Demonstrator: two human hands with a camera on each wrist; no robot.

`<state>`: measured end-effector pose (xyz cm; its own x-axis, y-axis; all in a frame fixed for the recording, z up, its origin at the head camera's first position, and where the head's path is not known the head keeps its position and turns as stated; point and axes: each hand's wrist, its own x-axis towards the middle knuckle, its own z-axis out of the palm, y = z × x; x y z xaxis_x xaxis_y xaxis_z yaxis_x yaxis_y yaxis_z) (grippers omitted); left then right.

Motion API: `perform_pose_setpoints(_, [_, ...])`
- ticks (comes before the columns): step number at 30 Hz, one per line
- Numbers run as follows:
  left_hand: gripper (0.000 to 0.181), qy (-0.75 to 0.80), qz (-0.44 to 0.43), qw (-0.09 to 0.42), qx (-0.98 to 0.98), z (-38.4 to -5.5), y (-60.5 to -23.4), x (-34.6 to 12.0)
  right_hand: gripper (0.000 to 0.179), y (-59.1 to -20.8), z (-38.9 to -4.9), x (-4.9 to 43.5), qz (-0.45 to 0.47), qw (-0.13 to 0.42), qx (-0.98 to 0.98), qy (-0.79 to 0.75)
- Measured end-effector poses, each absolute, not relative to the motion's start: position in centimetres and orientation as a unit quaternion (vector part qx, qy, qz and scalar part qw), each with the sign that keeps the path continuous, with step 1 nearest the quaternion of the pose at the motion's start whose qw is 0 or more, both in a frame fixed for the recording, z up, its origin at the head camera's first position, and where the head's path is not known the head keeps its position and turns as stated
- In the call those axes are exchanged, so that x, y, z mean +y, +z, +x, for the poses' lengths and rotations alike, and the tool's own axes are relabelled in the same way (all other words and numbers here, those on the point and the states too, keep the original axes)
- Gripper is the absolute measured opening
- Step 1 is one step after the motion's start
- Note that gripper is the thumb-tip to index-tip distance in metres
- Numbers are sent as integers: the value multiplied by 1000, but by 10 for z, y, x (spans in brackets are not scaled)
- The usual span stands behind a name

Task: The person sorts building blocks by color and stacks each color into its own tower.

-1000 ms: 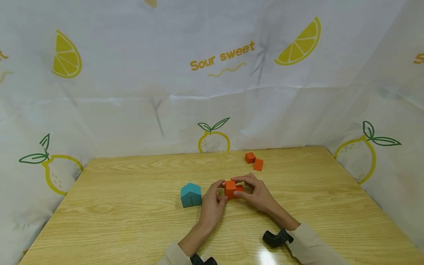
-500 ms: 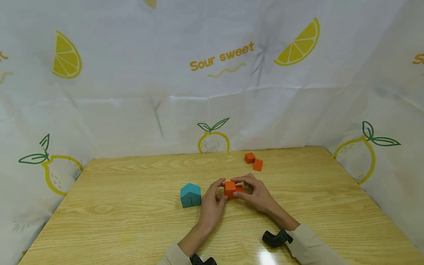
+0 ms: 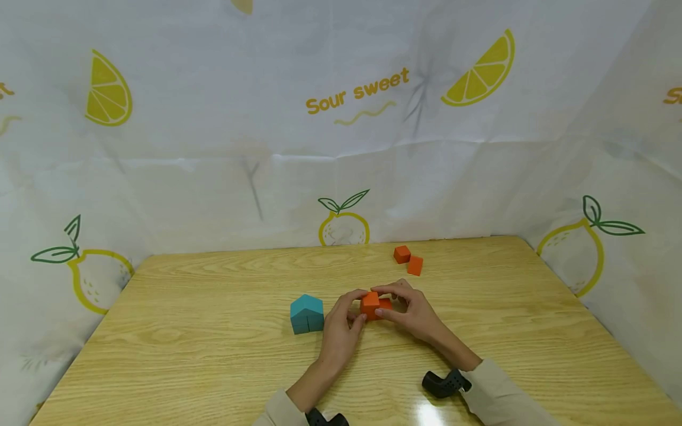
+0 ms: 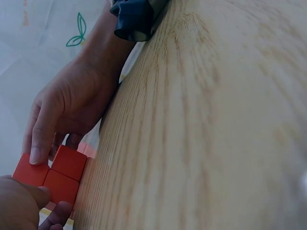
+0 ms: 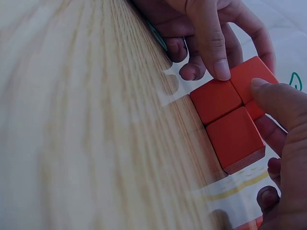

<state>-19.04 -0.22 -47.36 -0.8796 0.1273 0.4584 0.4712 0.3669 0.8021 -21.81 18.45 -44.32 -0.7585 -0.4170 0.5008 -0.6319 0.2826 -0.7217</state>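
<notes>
Three orange cube blocks form a small stack in front of me. Two lower cubes (image 5: 235, 139) stand side by side on the wooden table (image 3: 213, 355), and an upper cube (image 3: 370, 299) sits over the left one. My right hand (image 3: 418, 313) pinches the upper cube, thumb on its near face and index finger at the far side. My left hand (image 3: 340, 334) pinches the stack from the left. In the left wrist view its thumb (image 4: 41, 195) touches the near face of the lower left cube, close to the seam; its index finger reaches behind.
Left of my left hand stands a teal house-shaped group of blocks (image 3: 307, 313). Two more orange blocks, one a cube (image 3: 402, 254) and the other a tilted piece (image 3: 415, 265), lie near the back edge. A white lemon-printed cloth (image 3: 213, 118) hangs behind the table.
My left index fingertip has shifted slightly right, closer in against the upper cube. My right hand keeps its hold, and the other blocks stay where they were.
</notes>
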Motion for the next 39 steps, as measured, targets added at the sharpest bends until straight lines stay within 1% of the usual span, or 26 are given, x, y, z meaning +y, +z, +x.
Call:
perform_pose_setpoints(13, [48,-535,-193,170,-805,-192,-474,-2,37,-438,-215,184,306,80,-802,508])
perform_pose_setpoints(28, [47,-537,-172,162,-810,-190,-471,-2,36,-441,-220,184,343,86,-779,518])
perform_pose_setpoints(39, [47,-535,-177,167,-809,-190,-472,-1,35,-438,-219,185,347,92,-778,515])
